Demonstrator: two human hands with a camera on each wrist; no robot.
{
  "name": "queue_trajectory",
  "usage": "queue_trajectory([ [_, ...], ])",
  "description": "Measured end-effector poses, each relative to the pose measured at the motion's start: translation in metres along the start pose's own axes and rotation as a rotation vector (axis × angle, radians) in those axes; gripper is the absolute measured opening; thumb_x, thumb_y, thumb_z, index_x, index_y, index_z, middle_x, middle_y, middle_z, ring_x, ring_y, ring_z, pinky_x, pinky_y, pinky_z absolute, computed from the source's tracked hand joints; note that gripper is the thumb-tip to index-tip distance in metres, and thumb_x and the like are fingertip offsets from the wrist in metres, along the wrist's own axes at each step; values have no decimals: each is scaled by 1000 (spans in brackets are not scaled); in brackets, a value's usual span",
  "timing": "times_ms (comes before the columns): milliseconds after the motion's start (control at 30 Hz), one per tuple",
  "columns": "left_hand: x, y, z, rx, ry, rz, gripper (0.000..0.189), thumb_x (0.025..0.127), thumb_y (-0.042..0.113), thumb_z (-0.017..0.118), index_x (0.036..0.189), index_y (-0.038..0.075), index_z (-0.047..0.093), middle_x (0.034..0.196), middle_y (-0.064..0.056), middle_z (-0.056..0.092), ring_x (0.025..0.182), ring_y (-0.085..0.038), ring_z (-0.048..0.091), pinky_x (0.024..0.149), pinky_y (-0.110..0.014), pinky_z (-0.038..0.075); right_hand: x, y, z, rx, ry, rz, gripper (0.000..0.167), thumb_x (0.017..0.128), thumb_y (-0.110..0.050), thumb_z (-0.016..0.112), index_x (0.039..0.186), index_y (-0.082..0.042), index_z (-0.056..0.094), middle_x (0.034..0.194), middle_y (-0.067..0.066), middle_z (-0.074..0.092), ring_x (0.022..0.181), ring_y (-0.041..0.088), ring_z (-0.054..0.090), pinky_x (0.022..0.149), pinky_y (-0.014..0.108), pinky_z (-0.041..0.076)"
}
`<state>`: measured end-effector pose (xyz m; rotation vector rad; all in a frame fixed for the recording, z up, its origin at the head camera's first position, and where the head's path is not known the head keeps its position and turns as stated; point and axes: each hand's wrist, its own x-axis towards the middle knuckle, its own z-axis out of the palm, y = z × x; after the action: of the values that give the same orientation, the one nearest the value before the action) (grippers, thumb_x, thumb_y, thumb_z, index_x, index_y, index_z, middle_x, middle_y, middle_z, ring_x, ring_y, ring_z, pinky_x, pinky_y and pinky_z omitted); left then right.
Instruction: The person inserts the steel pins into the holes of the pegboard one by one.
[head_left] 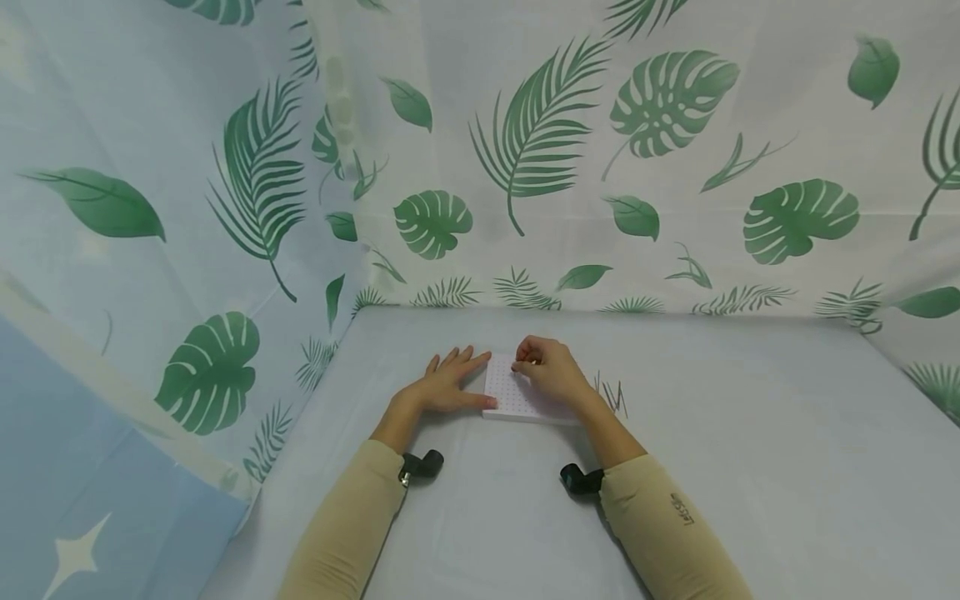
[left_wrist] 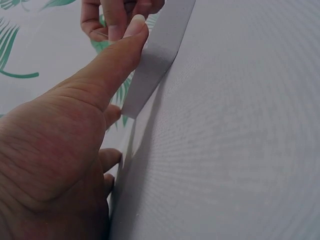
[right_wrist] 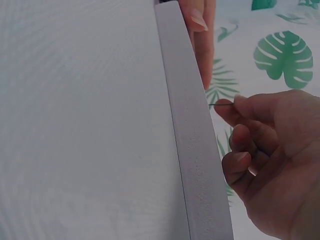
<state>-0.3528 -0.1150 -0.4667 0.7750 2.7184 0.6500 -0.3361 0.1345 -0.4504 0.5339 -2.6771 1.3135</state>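
Observation:
A white pegboard [head_left: 504, 400] with rows of small holes lies flat on the white-covered table. My left hand [head_left: 442, 387] is spread at its left end, thumb and fingertips on the board's edge and corner. Over the board, my right hand [head_left: 553, 373] pinches a thin dark pin [right_wrist: 220, 104] between thumb and index finger, its other fingers curled. In the right wrist view the pin's tip reaches the board's top face. Several thin dark pins [head_left: 615, 397] lie just right of the board, partly behind the right forearm.
White cloth printed with green leaves [head_left: 540, 133] hangs behind the table [head_left: 720, 433] and along its left side. A blue cloth [head_left: 112, 467] hangs at the near left. Black wrist cameras [head_left: 581, 480] are strapped at both sleeves.

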Motion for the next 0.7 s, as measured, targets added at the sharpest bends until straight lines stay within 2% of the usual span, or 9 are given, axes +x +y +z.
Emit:
queue_trajectory([
  [300, 0, -1, 1, -9, 1, 0, 101, 86, 76, 66, 167, 32, 24, 175, -13, 10, 163, -39, 0, 127, -64, -7, 1, 2, 2, -51, 10, -29, 7, 95, -8, 74, 95, -9, 67, 88, 6, 73, 76, 19, 60, 70, 32, 48],
  [567, 0, -2, 4, -16, 12, 7, 107, 83, 84, 62, 167, 30, 25, 175, -14, 11, 163, -39, 0, 128, -64, -7, 4, 4, 6, -129, -10, -15, 5, 95, -12, 74, 95, -13, 69, 90, 3, 72, 78, 19, 60, 74, 34, 49],
  [700, 0, 0, 1, -18, 4, 5, 104, 85, 80, 64, 167, 31, 24, 175, -14, 10, 163, -39, -1, 128, -64, -7, 6, 2, 7, -163, -7, -23, 5, 94, -11, 74, 96, -12, 69, 92, 3, 74, 79, 19, 62, 75, 36, 49],
])
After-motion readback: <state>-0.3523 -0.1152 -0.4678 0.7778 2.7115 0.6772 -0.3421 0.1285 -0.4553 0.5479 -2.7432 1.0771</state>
